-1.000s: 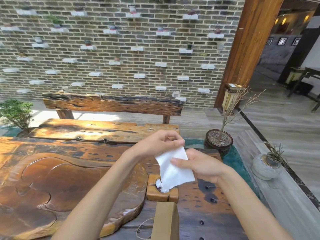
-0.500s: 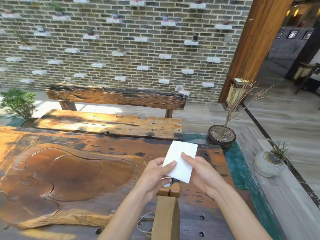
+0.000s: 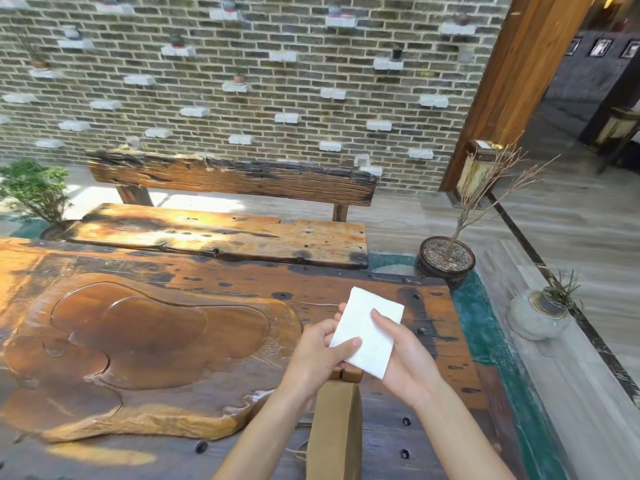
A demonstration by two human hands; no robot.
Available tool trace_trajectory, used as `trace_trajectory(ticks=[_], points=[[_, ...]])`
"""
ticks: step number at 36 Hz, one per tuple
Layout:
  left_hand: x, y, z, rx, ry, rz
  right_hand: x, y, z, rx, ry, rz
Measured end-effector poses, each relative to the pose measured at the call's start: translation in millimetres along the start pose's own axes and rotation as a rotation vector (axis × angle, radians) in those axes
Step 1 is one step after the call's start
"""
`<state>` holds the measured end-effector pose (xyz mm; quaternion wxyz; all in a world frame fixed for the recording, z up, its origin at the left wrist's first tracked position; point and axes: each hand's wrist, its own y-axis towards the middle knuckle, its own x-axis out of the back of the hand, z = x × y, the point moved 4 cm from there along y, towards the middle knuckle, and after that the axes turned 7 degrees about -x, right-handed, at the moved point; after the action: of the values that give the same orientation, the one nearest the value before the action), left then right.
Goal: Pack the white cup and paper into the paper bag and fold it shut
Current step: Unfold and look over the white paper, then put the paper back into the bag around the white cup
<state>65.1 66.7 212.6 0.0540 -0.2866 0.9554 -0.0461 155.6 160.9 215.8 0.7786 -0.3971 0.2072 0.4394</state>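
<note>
No readable text, label, brand, number or sign anywhere in view; white paper [image 3: 367, 332] blank on visible face; paper bag [image 3: 334, 431] plain brown on visible side; framed pictures [image 3: 599, 47] on dark wall far off at upper right too small and blurred to make out any writing

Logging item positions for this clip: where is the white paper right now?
In the head view, the white paper is right of centre, held above the wooden table between the left hand and right hand, just beyond the paper bag.
</note>
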Motion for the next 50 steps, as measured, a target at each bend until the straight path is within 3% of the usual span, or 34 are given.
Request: trace_trajectory(ticks=[8, 18, 23, 28, 33, 43, 50], points=[[29.6, -2.5, 43.3, 0.058, 0.062, -0.093, 26.7, 9.7, -11.9, -0.056, 0.02, -0.019], [80.0, -32.8, 141.3, 0.352, 0.08, -0.293, 91.8, 27.5, -59.3, -0.221, -0.017, -0.199], [87.3, -49.7, 187.1, 0.57, 0.09, -0.268, 120.9, 34.1, -91.8, -0.343, 0.003, -0.284], [80.4, -65.6, 222.7, 0.736, 0.1, -0.229, 135.3, 43.3, -113.1, -0.408, 0.03, -0.248], [73.0, -75.9, 249.6, 0.857, -0.033, -0.258, 140.9, 49.6, -127.2, -0.454, 0.054, -0.226], [69.3, -84.1, 260.1, 0.858, -0.268, -0.255, 156.6, 52.9, -149.8, -0.492, 0.095, -0.282], [64.0, -81.8, 257.7, 0.819, -0.247, -0.167, 159.0, 51.2, -153.5, -0.455, 0.136, -0.278]])
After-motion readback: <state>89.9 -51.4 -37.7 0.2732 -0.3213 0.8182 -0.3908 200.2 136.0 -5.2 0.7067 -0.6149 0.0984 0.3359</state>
